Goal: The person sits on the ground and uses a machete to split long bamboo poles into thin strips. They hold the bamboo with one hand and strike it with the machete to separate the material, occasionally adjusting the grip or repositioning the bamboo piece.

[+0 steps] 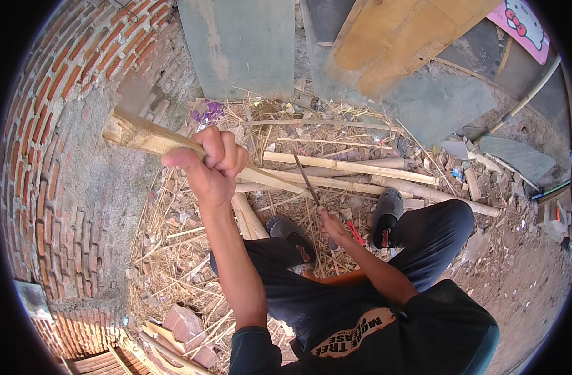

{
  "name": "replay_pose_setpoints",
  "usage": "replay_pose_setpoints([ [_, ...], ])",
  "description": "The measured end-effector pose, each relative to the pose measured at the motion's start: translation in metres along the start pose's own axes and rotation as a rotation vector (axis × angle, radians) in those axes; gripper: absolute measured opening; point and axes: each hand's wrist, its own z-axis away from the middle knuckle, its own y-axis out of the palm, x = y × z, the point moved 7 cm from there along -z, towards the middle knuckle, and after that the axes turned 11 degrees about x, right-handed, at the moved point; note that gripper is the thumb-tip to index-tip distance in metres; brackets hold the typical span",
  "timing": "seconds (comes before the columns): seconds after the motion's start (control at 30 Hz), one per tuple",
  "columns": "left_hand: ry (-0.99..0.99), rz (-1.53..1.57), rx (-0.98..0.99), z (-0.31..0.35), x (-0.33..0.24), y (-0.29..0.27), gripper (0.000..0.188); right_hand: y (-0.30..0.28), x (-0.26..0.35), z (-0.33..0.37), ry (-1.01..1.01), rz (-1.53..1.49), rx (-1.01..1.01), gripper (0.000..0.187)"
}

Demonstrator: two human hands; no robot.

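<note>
My left hand (212, 164) is raised at the left, its fingers wrapped round a pale split bamboo piece (147, 137). The thick jointed end sticks out to the upper left, and the narrow end slants down to the right past my wrist. My right hand (331, 225), lower down between my knees, grips a long knife (306, 178) with a thin dark blade pointing up and away. The blade's tip stands near the bamboo lying on the ground; I cannot tell whether it touches. The blade and the narrow end of the held bamboo cross or nearly cross in view.
Several bamboo poles (361, 167) lie ahead on ground strewn with shavings (186, 265). A red object (355, 232) lies by my right shoe (384, 215). A brick wall (54, 169) stands at left; boards (239, 50) lean at the back. Broken bricks (189, 328) lie at lower left.
</note>
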Motion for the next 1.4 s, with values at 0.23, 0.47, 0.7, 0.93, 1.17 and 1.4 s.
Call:
replay_pose_setpoints([
  [0.23,0.037,-0.093,-0.188,0.003,-0.011,-0.019,0.075,0.07,0.09,0.068,-0.369,-0.063,0.177,0.057],
  [0.47,0.062,0.016,0.039,-0.002,-0.005,0.0,0.072,0.061,0.055,0.07,-0.134,0.07,0.164,0.057],
  [0.7,0.033,0.09,0.018,0.005,-0.003,-0.019,0.077,0.102,0.094,0.09,-0.168,0.086,0.263,0.055],
  [0.93,0.082,0.123,0.024,0.015,-0.009,-0.024,0.077,0.09,0.064,0.052,-0.187,0.069,0.225,0.055],
  [1.17,0.107,0.131,0.204,0.01,-0.009,0.004,0.072,0.041,0.04,0.032,0.021,0.046,0.135,0.055],
  [1.4,0.059,0.127,0.077,0.016,-0.005,-0.018,0.078,0.084,0.06,0.032,-0.242,0.126,0.231,0.056],
])
